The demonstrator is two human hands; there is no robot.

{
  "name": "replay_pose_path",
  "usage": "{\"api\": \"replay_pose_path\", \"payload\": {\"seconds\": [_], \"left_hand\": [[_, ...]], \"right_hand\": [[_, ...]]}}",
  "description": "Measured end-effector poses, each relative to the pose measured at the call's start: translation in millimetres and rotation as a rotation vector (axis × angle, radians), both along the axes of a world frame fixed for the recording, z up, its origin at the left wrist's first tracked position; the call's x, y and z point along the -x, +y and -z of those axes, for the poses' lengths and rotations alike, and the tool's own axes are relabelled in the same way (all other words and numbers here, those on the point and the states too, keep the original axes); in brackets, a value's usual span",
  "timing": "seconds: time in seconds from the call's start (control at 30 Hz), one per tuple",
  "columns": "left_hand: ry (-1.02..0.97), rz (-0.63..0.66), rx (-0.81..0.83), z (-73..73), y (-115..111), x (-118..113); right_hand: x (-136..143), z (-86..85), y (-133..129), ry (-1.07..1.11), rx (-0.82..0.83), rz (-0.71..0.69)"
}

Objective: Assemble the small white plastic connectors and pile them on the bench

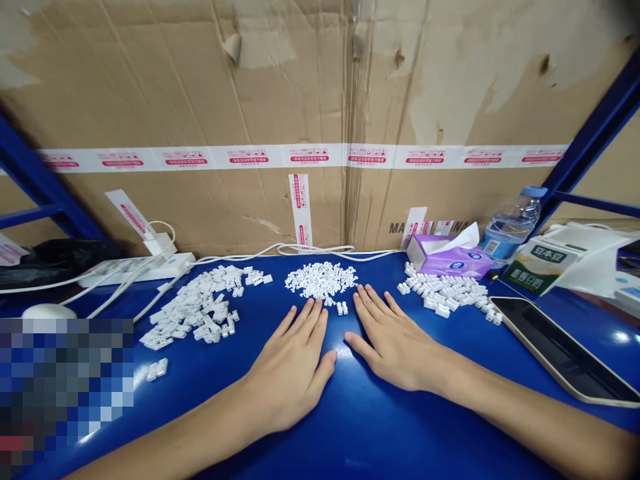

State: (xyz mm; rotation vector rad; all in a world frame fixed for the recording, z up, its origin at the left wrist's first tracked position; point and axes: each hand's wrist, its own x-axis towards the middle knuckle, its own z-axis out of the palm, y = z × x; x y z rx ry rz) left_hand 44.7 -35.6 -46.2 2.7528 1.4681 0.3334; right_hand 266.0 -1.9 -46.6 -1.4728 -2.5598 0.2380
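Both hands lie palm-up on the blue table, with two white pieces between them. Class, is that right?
No, the head view shows the left hand and right hand palm-down on the blue table, with two white pieces between them.

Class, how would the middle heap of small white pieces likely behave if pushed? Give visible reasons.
The middle heap would probably spread rather than shift whole, as its pieces look loose. Each piece is likely light, being small beside the right hand. They may slide easily, since the blue table looks glossy.
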Motion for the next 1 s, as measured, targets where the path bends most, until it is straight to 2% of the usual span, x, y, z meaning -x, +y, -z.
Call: {"api": "replay_pose_path", "payload": {"seconds": [0.3, 0.53, 0.83, 1.0], "left_hand": [[0.016, -0.047, 0.012, -1.6, 0, 1], [0.065, -0.059, 0.083, -7.9, 1, 1], [0.013, -0.032, 0.028, -5.5, 6, 9], [0.049, -0.028, 0.002, -8.6, 9, 9]], "right_hand": [[-1, 2.3, 0, -0.002, -0.021, -0.005], [2, -5.8, -2, -0.044, 0.033, 0.005], [1, -2.2, -1, 0.013, -0.014, 0.007], [1, -13.3, 1, 0.060, -0.073, -0.025]]}}
